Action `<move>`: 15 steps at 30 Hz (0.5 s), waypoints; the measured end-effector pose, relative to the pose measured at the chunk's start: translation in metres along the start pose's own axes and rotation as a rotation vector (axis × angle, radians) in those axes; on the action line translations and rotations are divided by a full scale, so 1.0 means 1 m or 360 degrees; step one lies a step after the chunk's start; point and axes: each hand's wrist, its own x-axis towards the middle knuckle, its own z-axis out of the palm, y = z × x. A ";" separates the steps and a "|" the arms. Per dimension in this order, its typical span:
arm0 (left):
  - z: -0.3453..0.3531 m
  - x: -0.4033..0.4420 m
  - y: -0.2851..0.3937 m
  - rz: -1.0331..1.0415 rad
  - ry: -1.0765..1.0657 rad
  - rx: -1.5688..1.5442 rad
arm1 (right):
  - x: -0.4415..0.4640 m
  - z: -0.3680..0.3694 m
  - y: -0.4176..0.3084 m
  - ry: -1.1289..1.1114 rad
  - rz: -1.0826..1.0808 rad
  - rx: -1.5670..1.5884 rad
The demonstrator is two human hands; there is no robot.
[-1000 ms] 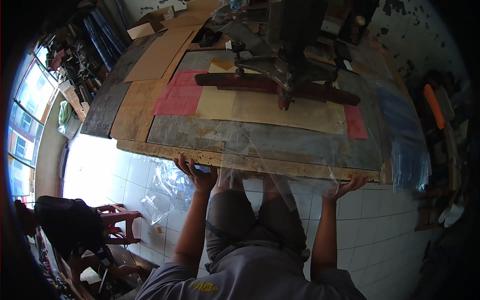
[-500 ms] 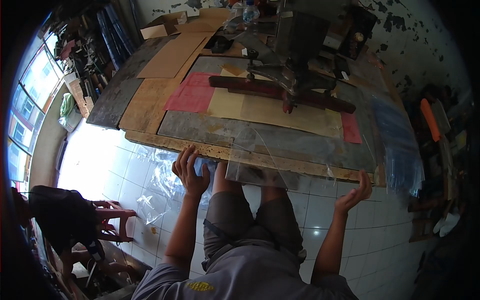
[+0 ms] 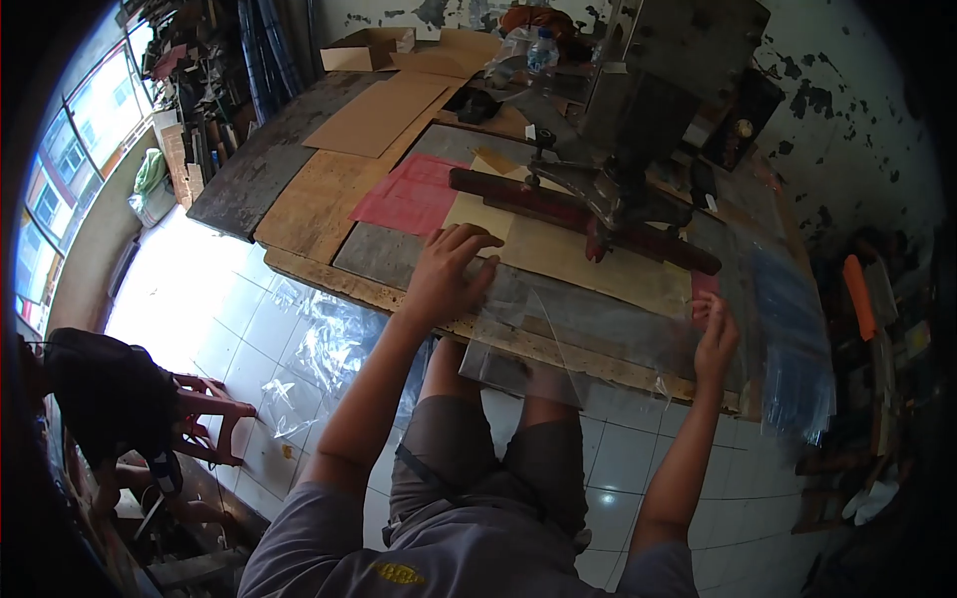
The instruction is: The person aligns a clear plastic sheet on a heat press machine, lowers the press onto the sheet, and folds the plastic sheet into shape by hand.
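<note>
Over the front of the worktable, my left hand (image 3: pixel 451 279) is open, its fingers bent and its thumb apart, near the left end of a clear plastic sheet (image 3: pixel 608 334). My right hand (image 3: pixel 716 337) hovers by the sheet's right end with loosely curled, parted fingers. Whether either hand touches the film cannot be made out. Part of the plastic hangs past the table's front edge. Behind it, a yellowish sheet (image 3: pixel 558 254) and pink sheets (image 3: pixel 414 191) lie under the long dark-red bar (image 3: pixel 498 195) of a press-like machine (image 3: pixel 638 130).
A stack of clear plastic (image 3: pixel 793 339) drapes over the table's right side. Brown cardboard (image 3: pixel 374 118) and an open carton (image 3: pixel 364 50) lie at the back left. Loose plastic film (image 3: pixel 334 344) is on the floor. A person in dark clothing (image 3: pixel 105 399) is beside a red stool (image 3: pixel 214 409).
Both hands have moved forward from the table's front edge to above the tabletop, the left also inward toward the plastic sheet. The head view has shifted and tilted slightly.
</note>
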 end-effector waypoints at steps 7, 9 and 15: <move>0.010 0.001 -0.005 -0.0098 -0.0149 0.0032 | -0.002 0.008 0.000 -0.0070 -0.0145 -0.0290; 0.010 0.000 -0.008 -0.0101 -0.0231 0.0002 | 0.000 0.009 -0.001 -0.0123 -0.0155 -0.0314; 0.013 -0.006 -0.007 -0.0062 -0.0224 0.0076 | -0.004 0.014 0.009 -0.0219 -0.0063 -0.0326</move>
